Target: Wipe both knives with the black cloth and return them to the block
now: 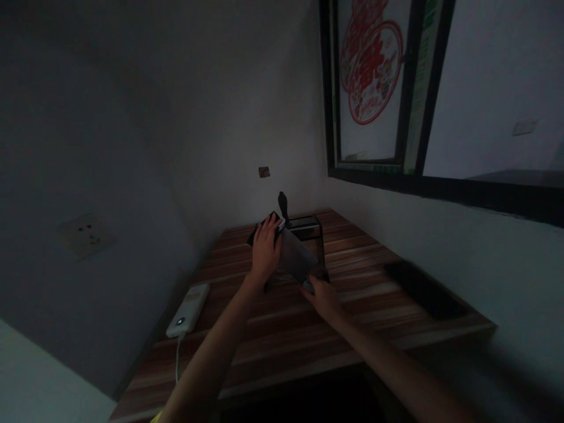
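A flat grey, blade-like piece (296, 255) slants between my hands above the table. My right hand (324, 295) pinches its lower right end, thumb on top. My left hand (265, 244) is closed over a dark, cloth-like piece with a white edge (252, 238) at the upper left end. In the dim light I cannot tell whether the two pieces are joined. Just behind stands a black-framed rack (321, 238), partly hidden by the grey piece. A black handle (282, 202) sticks up beside the rack.
The striped wooden table (352, 252) sits in a corner between walls. On its left lies a white power bank (188, 310) with a cable running toward me. A flat black object (423, 288) lies at right. A dark-framed window (372, 82) is above; a wall socket (87, 235) is left.
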Action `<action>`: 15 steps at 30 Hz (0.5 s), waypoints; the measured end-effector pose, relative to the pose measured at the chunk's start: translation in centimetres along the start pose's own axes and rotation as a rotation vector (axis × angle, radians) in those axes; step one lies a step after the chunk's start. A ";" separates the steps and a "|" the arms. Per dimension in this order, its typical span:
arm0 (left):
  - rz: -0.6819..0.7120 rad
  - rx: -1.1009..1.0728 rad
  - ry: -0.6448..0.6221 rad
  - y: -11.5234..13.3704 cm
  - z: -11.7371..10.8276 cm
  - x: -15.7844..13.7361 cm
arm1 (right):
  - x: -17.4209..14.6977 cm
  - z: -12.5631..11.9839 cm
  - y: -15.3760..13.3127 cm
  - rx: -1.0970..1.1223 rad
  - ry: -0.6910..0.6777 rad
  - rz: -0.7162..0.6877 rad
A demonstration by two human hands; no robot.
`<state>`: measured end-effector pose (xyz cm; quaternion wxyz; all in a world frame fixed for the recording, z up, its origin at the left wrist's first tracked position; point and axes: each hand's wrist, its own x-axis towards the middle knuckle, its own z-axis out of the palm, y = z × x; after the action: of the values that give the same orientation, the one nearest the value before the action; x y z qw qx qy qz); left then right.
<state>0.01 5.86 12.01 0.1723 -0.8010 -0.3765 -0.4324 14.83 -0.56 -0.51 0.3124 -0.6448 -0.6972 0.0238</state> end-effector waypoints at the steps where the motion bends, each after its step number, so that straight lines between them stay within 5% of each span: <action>1: 0.001 -0.001 -0.002 0.0 0.0 0.0 | 0.0 0.0 0.0 0.005 0.004 -0.004; 9: 0.029 -0.006 -0.009 0.3 0.2 -0.6 | -0.1 -0.5 -0.3 0.026 -0.026 0.020; 15: 0.118 0.012 -0.128 1.7 0.8 -2.5 | -0.1 -0.9 -0.5 0.053 -0.062 0.040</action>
<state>0.84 4.08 9.61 0.1776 -0.8468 -0.3416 -0.3671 14.77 -1.06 0.40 0.3068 -0.6492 -0.6926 0.0684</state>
